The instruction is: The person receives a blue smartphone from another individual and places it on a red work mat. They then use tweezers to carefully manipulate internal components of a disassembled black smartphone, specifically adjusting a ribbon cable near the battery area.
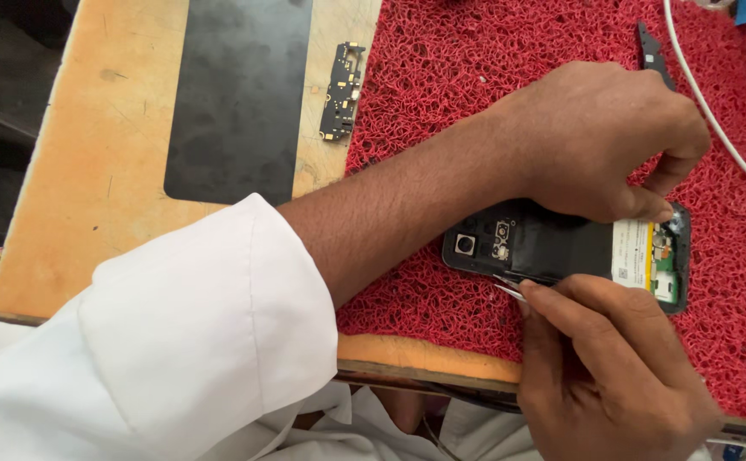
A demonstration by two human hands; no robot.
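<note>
An opened black phone (544, 243) lies on a red mesh mat (475, 60), its back off, with the camera module at its left end and a white battery and green board at its right end. My left hand (599, 137) reaches across from the left and presses down on the phone's top edge, thumb near the right end. My right hand (608, 371) holds metal tweezers (509, 288), whose tips touch the phone's lower edge near the middle.
A small black circuit board (342, 92) lies on the wooden table (99, 171) beside a black mat (236, 94). A black plastic pry tool (653, 53) and a white cable (714, 111) lie on the red mat at the upper right.
</note>
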